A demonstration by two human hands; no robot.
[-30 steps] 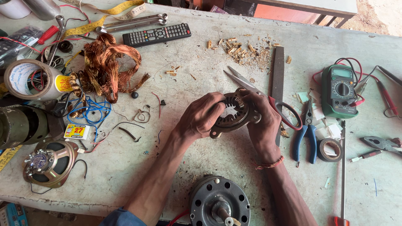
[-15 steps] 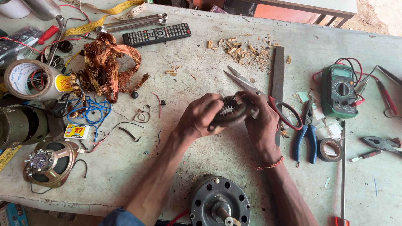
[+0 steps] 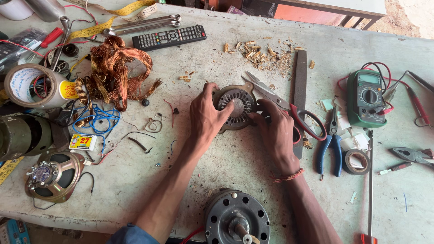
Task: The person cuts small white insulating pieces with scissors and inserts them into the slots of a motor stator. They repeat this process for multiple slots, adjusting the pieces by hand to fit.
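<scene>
Where raised and tilted half a second ago — stator core (image 3: pixel 236 108) now flat on workbench (image 3: pixel 235 153), gripped between left hand (image 3: pixel 205 118) and right hand (image 3: pixel 276 131).

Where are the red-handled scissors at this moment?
In the head view, the red-handled scissors lie on the bench just right of centre, blades by the slotted metal ring, handles beyond the right hand, beside the flat file.

We see a round, slotted metal stator core (image 3: pixel 236 107), dark and rusty. It lies flat on the workbench, open centre facing up.
</scene>
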